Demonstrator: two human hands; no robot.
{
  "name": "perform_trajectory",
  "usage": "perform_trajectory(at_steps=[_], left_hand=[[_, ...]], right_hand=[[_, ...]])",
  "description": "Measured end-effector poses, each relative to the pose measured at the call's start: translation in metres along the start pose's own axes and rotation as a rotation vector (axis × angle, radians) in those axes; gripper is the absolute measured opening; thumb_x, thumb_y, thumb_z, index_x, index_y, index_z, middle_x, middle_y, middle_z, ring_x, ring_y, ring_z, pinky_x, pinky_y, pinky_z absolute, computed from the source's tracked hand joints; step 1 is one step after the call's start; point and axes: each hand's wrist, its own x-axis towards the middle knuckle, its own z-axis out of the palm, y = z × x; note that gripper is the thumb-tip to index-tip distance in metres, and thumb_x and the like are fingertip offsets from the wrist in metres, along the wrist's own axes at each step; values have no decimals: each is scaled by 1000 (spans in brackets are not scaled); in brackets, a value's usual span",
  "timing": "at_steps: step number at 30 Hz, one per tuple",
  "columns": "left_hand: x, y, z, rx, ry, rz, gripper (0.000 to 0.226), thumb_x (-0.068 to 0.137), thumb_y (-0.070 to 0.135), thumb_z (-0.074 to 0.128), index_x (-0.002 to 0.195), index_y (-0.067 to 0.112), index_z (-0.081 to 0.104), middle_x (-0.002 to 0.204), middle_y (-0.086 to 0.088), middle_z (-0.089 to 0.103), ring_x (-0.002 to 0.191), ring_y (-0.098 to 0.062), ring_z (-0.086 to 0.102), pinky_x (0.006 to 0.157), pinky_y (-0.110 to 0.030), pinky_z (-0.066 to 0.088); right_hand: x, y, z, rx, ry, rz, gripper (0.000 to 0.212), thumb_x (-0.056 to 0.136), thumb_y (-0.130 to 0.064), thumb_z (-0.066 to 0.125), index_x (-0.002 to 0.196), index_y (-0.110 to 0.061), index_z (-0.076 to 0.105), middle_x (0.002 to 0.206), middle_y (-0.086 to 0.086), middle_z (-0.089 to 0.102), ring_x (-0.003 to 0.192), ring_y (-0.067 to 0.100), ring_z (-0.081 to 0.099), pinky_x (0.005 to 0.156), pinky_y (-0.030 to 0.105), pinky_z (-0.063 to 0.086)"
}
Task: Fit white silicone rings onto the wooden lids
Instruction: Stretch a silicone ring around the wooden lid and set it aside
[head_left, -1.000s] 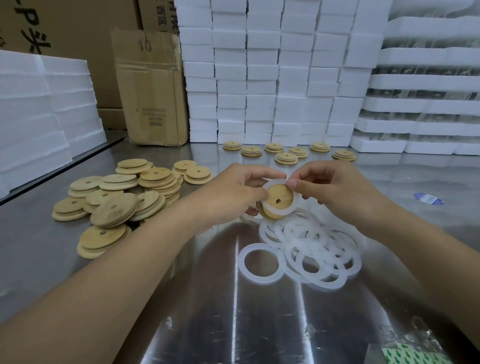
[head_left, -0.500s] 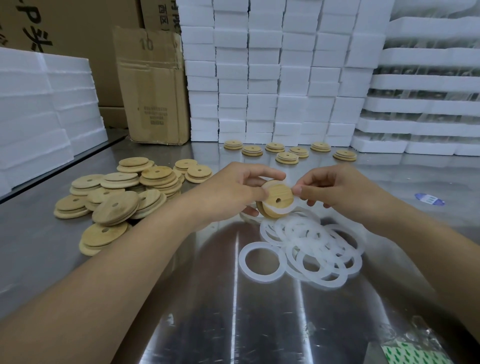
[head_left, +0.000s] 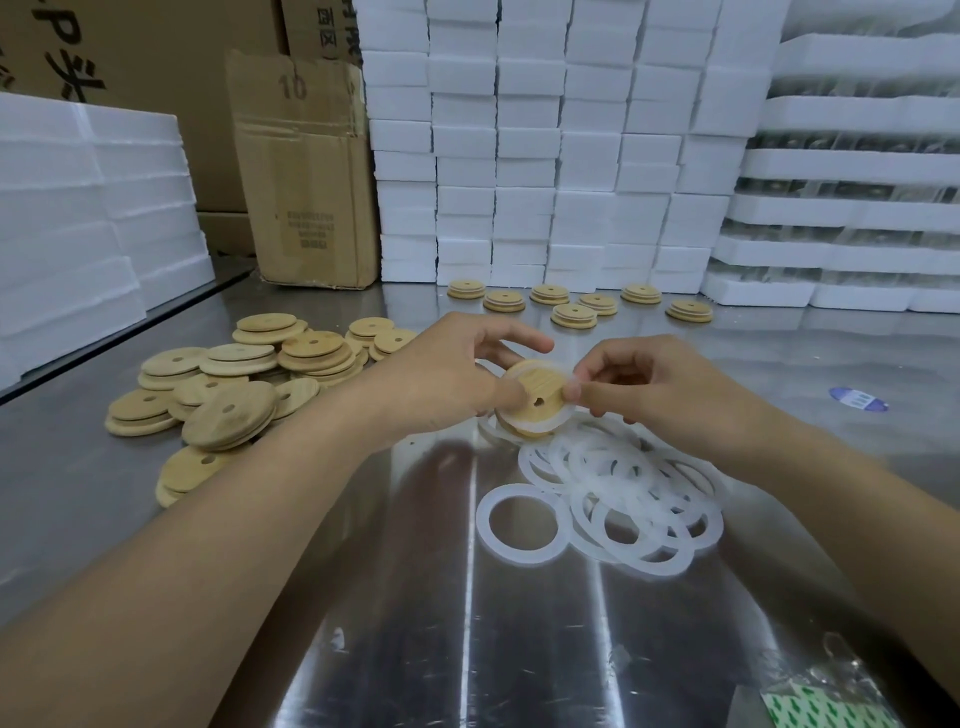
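Observation:
My left hand grips a round wooden lid with a small hole, tilted above the steel table. A white silicone ring sits around the lid's lower edge. My right hand pinches that ring at the lid's right rim. Just below the hands lies a heap of loose white rings, one ring lying apart at its left. A pile of bare wooden lids lies to the left. Several lids in a row rest farther back.
White foam blocks are stacked along the back and at the left. A cardboard box stands at the back left. A blue sticker lies at the right, and a plastic bag with green print at the near right corner.
The lid has tilted flatter, its stepped face turning upward. The ring has gone down around the lid's rim, and my right fingers have shifted to the right edge.

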Motion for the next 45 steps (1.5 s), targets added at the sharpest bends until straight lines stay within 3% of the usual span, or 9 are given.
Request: perform_trajectory(at_steps=[3, 9, 17, 26, 28, 31, 37, 41, 45], left_hand=[[-1, 1, -2, 29, 21, -2, 27, 92, 30, 85, 116, 41, 79, 102, 18, 78, 82, 5, 70, 66, -12, 50], [-3, 3, -9, 70, 3, -31, 20, 95, 30, 82, 112, 38, 81, 92, 17, 79, 83, 7, 69, 78, -24, 48], [-3, 0, -1, -63, 63, -69, 20, 95, 18, 81, 111, 31, 83, 99, 9, 81, 89, -6, 76, 70, -16, 56], [-3, 3, 14, -372, 135, -101, 23, 93, 3, 80, 115, 9, 76, 99, -8, 82, 85, -23, 80, 76, -38, 68], [-3, 4, 18, -394, 132, -113, 27, 91, -1, 80, 115, 9, 73, 98, -11, 81, 82, -22, 79, 75, -38, 67], [-1, 2, 23, -302, 146, -111, 33, 87, 1, 84, 114, 15, 71, 100, -8, 81, 86, -22, 80, 82, -41, 68], [-2, 0, 28, -276, 147, -87, 18, 95, 28, 81, 112, 21, 81, 96, 0, 84, 95, -17, 80, 84, -32, 64], [-2, -1, 29, -247, 175, -109, 14, 94, 27, 83, 107, 20, 83, 95, -2, 84, 94, -19, 80, 75, -24, 62], [-3, 2, 25, -234, 168, -112, 12, 93, 24, 84, 105, 21, 83, 94, -2, 83, 86, -13, 78, 70, -22, 62]], right_hand=[[0, -1, 2, -10, 19, -18, 13, 91, -37, 78, 89, -24, 79, 86, 8, 75, 74, 16, 61, 72, 36, 48], [-1, 1, -1, -30, -27, -23, 16, 92, -35, 77, 89, -20, 79, 88, 12, 75, 74, 17, 60, 71, 33, 47], [-3, 0, -2, -22, -61, -1, 17, 90, -34, 80, 91, -18, 82, 83, -1, 79, 72, 6, 68, 66, 11, 50], [-2, -1, 5, -22, 138, 37, 14, 95, -26, 75, 91, -13, 72, 84, 7, 76, 79, 37, 63, 75, 49, 52], [0, -3, 7, 51, 189, 28, 7, 97, -17, 72, 93, -11, 70, 88, 9, 79, 90, 31, 73, 79, 41, 56], [0, -7, 8, 73, 214, -59, 5, 97, -10, 72, 93, -9, 74, 89, 10, 78, 78, 13, 72, 71, 18, 53], [-3, -10, 10, 6, 159, -165, 7, 96, -13, 74, 95, -10, 80, 91, 0, 80, 89, 8, 74, 85, 17, 55], [-1, -5, 5, -27, 199, -74, 10, 93, -22, 79, 86, -15, 80, 104, -11, 77, 100, -10, 67, 82, -4, 38], [2, 2, -5, 63, 134, 28, 14, 91, -28, 80, 79, -21, 82, 112, -21, 75, 106, -15, 63, 95, 12, 37]])
